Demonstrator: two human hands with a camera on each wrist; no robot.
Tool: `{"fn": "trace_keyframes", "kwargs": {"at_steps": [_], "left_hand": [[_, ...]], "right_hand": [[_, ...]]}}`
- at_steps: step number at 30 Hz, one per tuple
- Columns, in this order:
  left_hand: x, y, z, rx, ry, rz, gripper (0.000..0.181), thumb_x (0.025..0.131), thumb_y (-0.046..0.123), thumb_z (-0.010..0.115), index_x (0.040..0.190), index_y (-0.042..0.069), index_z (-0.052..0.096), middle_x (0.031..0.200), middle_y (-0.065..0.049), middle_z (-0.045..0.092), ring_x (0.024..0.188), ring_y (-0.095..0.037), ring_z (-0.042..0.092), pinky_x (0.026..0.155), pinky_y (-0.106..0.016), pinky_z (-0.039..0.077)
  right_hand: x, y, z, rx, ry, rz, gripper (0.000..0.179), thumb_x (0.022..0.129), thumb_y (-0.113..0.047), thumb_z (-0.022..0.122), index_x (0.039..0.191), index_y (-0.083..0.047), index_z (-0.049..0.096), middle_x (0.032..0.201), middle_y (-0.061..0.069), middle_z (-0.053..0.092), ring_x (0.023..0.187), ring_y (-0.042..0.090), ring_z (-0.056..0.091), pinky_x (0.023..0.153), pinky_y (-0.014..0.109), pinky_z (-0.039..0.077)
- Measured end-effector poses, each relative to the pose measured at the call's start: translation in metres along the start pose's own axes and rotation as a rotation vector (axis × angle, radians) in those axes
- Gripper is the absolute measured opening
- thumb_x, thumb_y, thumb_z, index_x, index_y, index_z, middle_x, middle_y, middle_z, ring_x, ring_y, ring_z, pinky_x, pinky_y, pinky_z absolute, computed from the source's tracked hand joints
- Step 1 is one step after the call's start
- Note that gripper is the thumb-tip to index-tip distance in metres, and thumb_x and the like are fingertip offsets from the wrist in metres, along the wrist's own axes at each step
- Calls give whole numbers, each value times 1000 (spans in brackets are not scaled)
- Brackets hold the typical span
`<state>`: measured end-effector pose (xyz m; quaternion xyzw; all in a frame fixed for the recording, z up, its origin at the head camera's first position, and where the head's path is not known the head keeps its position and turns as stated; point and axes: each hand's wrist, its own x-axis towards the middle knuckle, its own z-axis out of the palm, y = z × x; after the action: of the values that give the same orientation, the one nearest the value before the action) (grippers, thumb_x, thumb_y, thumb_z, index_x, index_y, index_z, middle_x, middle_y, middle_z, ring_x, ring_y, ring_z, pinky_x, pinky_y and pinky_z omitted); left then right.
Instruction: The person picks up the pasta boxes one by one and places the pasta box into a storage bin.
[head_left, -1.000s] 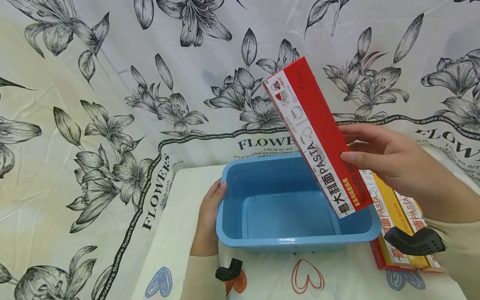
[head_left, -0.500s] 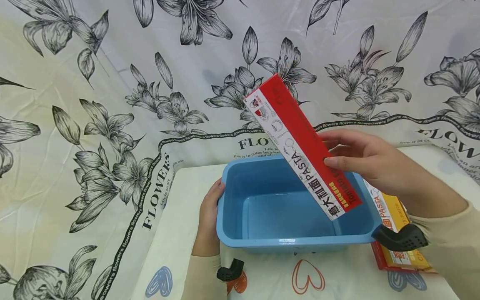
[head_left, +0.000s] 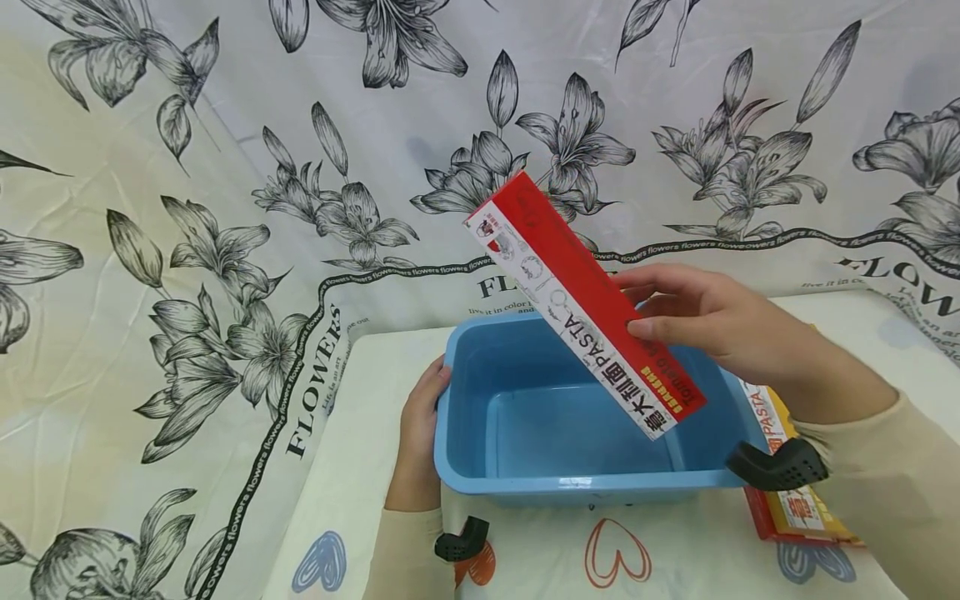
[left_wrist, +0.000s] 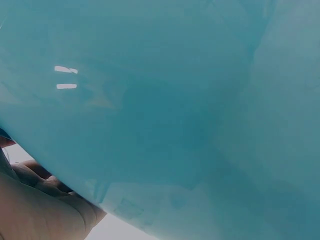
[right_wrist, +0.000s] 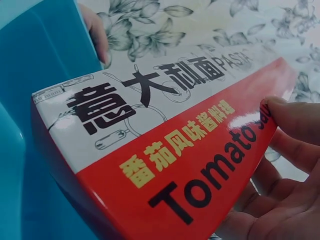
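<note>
A long red and white pasta box (head_left: 577, 308), printed "PASTA" and "Tomato", hangs tilted over a blue plastic basin (head_left: 585, 481). My right hand (head_left: 697, 321) grips the box along its right edge, thumb on the red face and fingers behind, as the right wrist view also shows with the hand (right_wrist: 285, 185) and the box (right_wrist: 165, 140). The lower end of the box is over the inside of the basin. My left hand (head_left: 423, 417) holds the basin's left rim, thumb on top; its fingers are mostly hidden. In the left wrist view the basin wall (left_wrist: 165, 110) fills most of the picture.
More pasta boxes (head_left: 802, 508), yellow and red, lie to the right of the basin, partly covered by the right forearm. A pale cloth (head_left: 540, 550) with printed hearts covers the table. A flower-printed curtain (head_left: 375, 150) hangs behind.
My right hand has carried the red pasta box left and a little downward, further over the basin. The left hand and the basin have stayed in place.
</note>
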<state>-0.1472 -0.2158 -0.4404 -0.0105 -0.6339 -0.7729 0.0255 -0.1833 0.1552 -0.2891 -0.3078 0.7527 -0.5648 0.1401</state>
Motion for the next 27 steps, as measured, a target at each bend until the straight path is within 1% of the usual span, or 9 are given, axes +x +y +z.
{"fn": "trace_keyframes", "kwargs": {"at_steps": [5,8,13,17,22,27], "left_hand": [[1,0,0,-3,-15,15,56,116,37,39,163,7,46,157,-21,53,143,-49,48,112,-70,42],[1,0,0,-9,-18,20,56,116,37,39,163,7,46,157,-22,53,143,-50,49,111,-69,44],[1,-1,1,-6,-13,27,56,116,36,40,163,6,46,157,-21,53,144,-48,48,112,-67,44],[1,-1,1,6,-3,40,56,116,35,42,162,4,47,157,-20,53,145,-45,49,113,-68,42],[1,-1,1,22,7,33,58,116,39,41,163,6,46,159,-17,53,144,-43,51,110,-66,45],[1,-1,0,36,13,26,59,116,41,40,164,8,46,160,-16,52,144,-43,52,108,-66,47]], "right_hand": [[5,4,1,7,-29,15,50,108,-11,68,157,-15,56,143,11,62,127,40,62,88,53,63],[8,7,2,-7,-39,27,50,108,-12,69,156,-14,57,142,11,63,126,40,61,88,53,63],[14,12,4,-31,-56,48,50,107,-13,71,155,-15,58,137,12,65,122,40,63,88,54,62],[19,16,7,-22,-95,43,48,106,-10,70,153,-13,60,133,14,65,119,42,64,87,53,62],[27,23,12,-6,-157,37,48,105,-8,70,152,-7,60,134,16,64,118,42,64,89,50,62],[34,30,16,8,-195,58,50,105,-7,70,153,-4,58,136,17,63,117,41,66,92,50,61]]}}
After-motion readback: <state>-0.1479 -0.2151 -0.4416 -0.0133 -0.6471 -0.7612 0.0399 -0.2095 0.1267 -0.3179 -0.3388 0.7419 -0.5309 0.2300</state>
